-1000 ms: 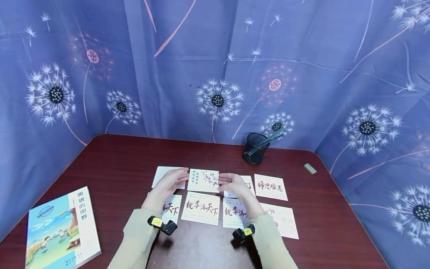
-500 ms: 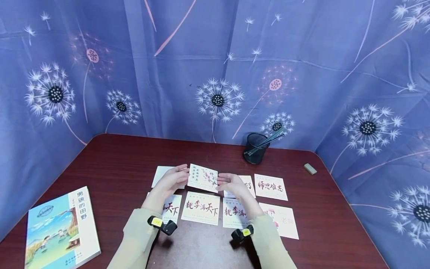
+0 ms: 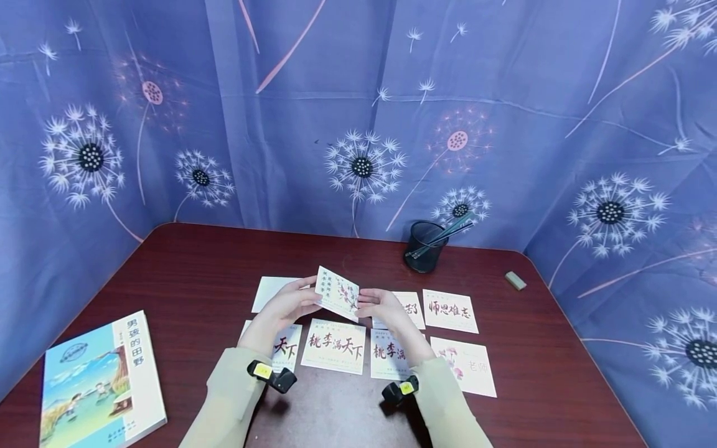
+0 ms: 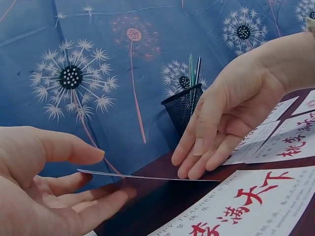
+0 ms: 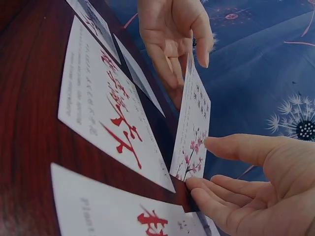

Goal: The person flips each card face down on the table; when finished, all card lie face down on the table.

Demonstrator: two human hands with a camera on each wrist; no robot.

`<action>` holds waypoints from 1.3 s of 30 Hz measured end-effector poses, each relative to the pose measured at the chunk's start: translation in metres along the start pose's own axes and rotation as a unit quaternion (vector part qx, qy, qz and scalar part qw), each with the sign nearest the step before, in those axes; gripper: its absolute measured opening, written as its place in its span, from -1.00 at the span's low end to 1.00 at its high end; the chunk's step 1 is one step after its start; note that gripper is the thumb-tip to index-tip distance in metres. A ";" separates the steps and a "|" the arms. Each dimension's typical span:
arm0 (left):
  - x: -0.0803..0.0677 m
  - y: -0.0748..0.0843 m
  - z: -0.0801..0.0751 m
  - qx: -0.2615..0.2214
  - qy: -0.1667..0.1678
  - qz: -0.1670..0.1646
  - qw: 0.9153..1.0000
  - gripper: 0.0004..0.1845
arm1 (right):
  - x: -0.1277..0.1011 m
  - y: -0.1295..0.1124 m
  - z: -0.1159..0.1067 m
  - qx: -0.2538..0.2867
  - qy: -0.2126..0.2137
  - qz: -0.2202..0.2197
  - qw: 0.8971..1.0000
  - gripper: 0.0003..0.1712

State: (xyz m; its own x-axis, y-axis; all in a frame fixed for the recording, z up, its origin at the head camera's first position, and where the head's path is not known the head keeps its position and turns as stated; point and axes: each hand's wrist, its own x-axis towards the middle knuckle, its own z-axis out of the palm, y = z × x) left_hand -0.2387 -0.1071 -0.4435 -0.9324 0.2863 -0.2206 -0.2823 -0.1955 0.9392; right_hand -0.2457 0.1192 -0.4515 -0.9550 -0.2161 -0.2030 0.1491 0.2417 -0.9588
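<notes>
Head view: bright, even light, apparently from above; pale glare on the near tabletop (image 3: 330,414), dark shadows below both wrist cameras (image 3: 284,380), fine print on the flat cards (image 3: 334,346) faint. Left wrist view: dimmer, cooler in tone, with deep shadow beneath the lifted card (image 3: 338,293). Right wrist view: dim and slightly soft, nearest small print blurred.

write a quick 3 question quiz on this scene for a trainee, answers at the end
1. Multiple choice: what picture is on the tilted card?
a) a sailing boat
b) pink blossoms
c) a cat
2. True or false: the left hand and the right hand both have fingers touching that card.
3. Short answer: in the head view, what lies furthest left on the table?

Key
1. b
2. True
3. The book
</notes>
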 end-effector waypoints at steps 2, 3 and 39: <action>0.000 0.000 -0.001 -0.004 -0.009 0.002 1.000 -0.29 | -0.001 -0.003 0.001 -0.007 -0.001 -0.007 1.000 -0.34; 0.000 0.001 -0.001 -0.004 -0.012 0.004 1.000 -0.29 | -0.001 -0.006 0.002 -0.006 -0.001 -0.012 1.000 -0.35; -0.014 0.024 0.020 0.047 -0.005 0.050 0.998 -0.34 | 0.003 -0.069 0.042 -0.083 0.050 -0.077 0.992 -0.45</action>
State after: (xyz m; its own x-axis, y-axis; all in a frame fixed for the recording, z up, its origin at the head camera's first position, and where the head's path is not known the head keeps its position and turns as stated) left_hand -0.2282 -0.0970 -0.4128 -0.9527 0.2782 -0.1221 -0.1647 -0.1350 0.9771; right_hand -0.2483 0.0616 -0.3942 -0.9853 -0.1686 -0.0285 -0.0360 0.3678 -0.9292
